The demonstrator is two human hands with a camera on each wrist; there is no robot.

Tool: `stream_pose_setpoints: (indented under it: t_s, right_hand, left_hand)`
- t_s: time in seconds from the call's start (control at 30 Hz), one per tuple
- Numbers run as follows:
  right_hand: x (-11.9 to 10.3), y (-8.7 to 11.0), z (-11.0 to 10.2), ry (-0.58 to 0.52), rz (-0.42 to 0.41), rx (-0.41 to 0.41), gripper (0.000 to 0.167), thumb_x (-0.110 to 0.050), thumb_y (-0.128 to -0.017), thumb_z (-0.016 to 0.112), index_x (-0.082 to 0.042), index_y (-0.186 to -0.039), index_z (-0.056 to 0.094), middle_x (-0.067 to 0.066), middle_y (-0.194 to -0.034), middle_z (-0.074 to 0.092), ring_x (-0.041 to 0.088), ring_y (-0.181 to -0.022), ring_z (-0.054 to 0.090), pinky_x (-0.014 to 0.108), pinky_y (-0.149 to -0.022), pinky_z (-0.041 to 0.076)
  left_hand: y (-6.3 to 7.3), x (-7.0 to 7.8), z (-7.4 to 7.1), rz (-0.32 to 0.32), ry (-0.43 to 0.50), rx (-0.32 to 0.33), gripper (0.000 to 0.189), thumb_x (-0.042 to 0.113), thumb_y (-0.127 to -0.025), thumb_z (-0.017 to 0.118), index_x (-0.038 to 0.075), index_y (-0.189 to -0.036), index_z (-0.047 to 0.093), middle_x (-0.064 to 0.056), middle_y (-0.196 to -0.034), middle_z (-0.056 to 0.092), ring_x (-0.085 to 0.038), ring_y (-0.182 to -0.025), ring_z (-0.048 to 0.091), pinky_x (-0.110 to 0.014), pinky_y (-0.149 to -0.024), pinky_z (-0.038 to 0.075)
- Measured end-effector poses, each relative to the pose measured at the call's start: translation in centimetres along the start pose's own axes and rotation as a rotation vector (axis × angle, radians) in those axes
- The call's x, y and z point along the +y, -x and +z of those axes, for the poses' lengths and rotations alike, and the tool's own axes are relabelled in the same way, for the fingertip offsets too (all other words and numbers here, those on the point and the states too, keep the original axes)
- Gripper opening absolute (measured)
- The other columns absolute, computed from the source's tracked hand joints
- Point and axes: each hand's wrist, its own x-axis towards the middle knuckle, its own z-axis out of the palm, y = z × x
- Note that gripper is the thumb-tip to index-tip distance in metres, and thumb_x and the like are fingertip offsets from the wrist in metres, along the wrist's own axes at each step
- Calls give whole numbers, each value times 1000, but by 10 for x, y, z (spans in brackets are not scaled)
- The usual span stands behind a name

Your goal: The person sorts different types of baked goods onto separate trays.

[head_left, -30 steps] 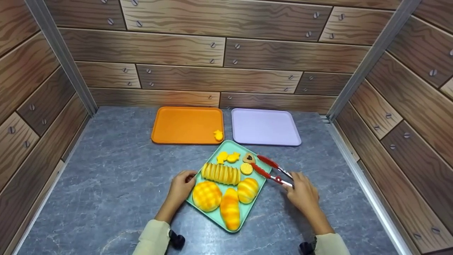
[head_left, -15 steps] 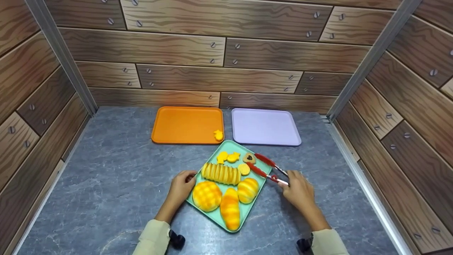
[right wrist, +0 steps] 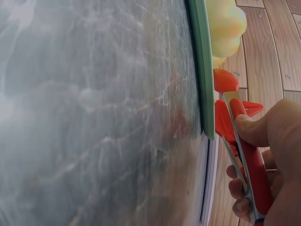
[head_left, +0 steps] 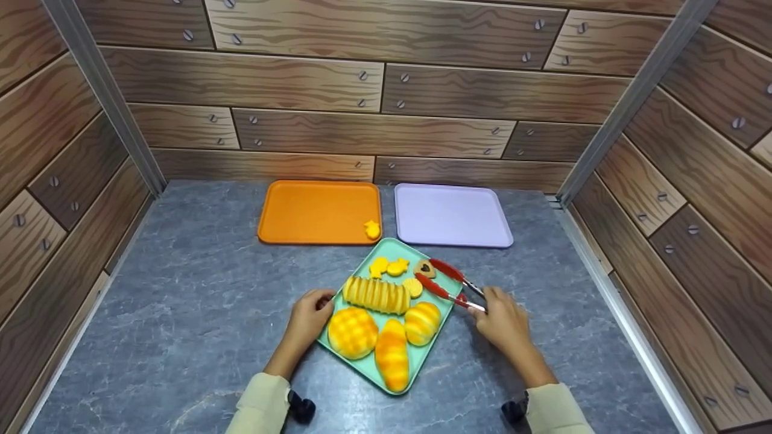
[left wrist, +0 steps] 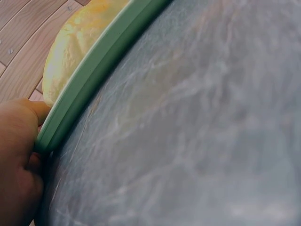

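My left hand (head_left: 312, 314) grips the left edge of the green tray (head_left: 369, 372), thumb over the rim (left wrist: 87, 77) and fingers below it. With my right hand (head_left: 503, 319) I hold red-tipped tongs (head_left: 439, 288) over the tray's right side. Their tips stand apart on either side of a triangular cookie with a dark heart (head_left: 424, 268). Just below the nearer tip lies a round yellow cookie (head_left: 412, 287), close to the sliced loaf (head_left: 376, 295). The right wrist view shows thumb and fingers around the tongs' handles (right wrist: 254, 174).
Two small yellow pieces (head_left: 389, 267) lie at the tray's far end. A round bun (head_left: 353, 333), a long bread (head_left: 392, 355) and a striped roll (head_left: 422, 323) fill its near part. Behind stand an orange tray (head_left: 319, 211) with one yellow piece (head_left: 372, 229) and a lilac tray (head_left: 453, 215).
My right hand has moved left with the tongs, bringing the tips around the heart cookie. The round yellow cookie has slid left towards the loaf. My left hand has stayed still.
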Motion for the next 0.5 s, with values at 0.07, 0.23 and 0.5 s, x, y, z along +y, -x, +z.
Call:
stream_pose_setpoints:
  t_s: [0.07, 0.23, 0.5]
  right_hand:
    - [-1, 0, 1, -2, -2, 6, 50, -29, -89, 74, 0, -127, 62, 16, -116, 64, 39, -103, 62, 60, -81, 49]
    - [-2, 1, 5, -10, -16, 50, 46, -27, -87, 77, -1, -123, 64, 14, -112, 64, 38, -101, 63, 60, -79, 50]
    - [0, 3, 6, -30, -47, 107, 46, -24, -84, 80, -1, -121, 65, 15, -110, 65, 38, -100, 64, 58, -78, 50]
  left_hand:
    - [0, 0, 0, -2, 0, 2, 16, 11, -97, 65, 8, -109, 75, -3, -93, 66, -13, -82, 57, -29, -75, 49]
    - [0, 0, 1, 9, 0, 16, 15, 9, -96, 66, 7, -108, 75, -3, -92, 67, -13, -82, 57, -28, -75, 49]
    - [0, 1, 1, 11, 1, 15, 17, 7, -94, 66, 5, -108, 74, -5, -94, 67, -14, -83, 58, -30, -76, 49]
